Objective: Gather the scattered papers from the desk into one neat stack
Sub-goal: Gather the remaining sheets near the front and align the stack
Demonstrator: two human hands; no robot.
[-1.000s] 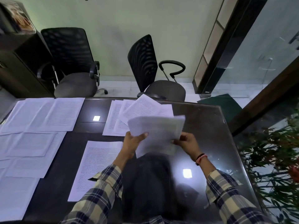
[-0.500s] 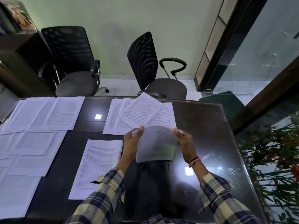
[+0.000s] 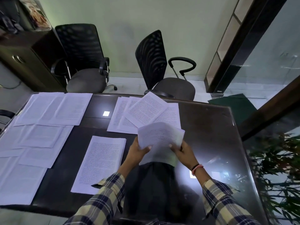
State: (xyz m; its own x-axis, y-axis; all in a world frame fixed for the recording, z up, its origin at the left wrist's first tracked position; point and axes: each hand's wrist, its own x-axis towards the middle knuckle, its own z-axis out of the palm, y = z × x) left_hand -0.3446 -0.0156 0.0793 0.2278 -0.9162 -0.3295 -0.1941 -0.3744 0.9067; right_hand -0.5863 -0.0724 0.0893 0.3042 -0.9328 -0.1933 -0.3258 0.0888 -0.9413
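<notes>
Left hand [image 3: 138, 151] and right hand [image 3: 182, 151] grip raised sheaf [image 3: 159, 136].

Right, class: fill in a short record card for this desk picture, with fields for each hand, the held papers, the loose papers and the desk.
left hand: left hand grips the held sheets' near left edge
right hand: right hand grips their near right edge
held sheets: held sheets lifted off the desk, curved
fanned pile: fanned pile beyond the hands
single sheet: single sheet left of left hand
left spread: left spread overlapping
desk: desk dark, glossy
</notes>
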